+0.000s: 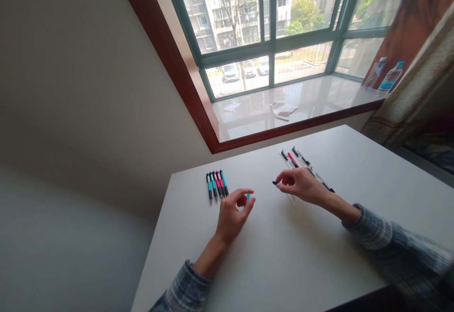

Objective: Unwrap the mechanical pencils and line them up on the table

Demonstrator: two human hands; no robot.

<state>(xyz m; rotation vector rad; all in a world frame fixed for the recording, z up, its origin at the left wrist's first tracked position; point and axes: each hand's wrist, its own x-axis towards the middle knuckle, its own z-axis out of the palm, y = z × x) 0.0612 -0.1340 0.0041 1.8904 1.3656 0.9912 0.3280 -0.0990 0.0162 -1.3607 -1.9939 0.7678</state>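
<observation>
My left hand (232, 213) is closed in a pinch above the white table. A light-blue pen part (248, 196) shows between its thumb and index finger; the rest of that part is hidden. To its right, my right hand (301, 184) pinches a small black pen part (274, 183), whose dark end sticks out to the left of the fingertips. Just beyond my left hand lies a row of pens (217, 184) with blue or pink barrels and black grips. Loose pen parts (292, 159), black, pink and clear, lie behind my right hand and are partly covered by it.
The white table (269, 260) stands below a window with a wood-framed sill (248, 125). A crumpled cloth or paper (283, 110) and plastic bottles (391, 78) are on the sill. A plain wall borders the left side, and a curtain (411, 85) hangs at right.
</observation>
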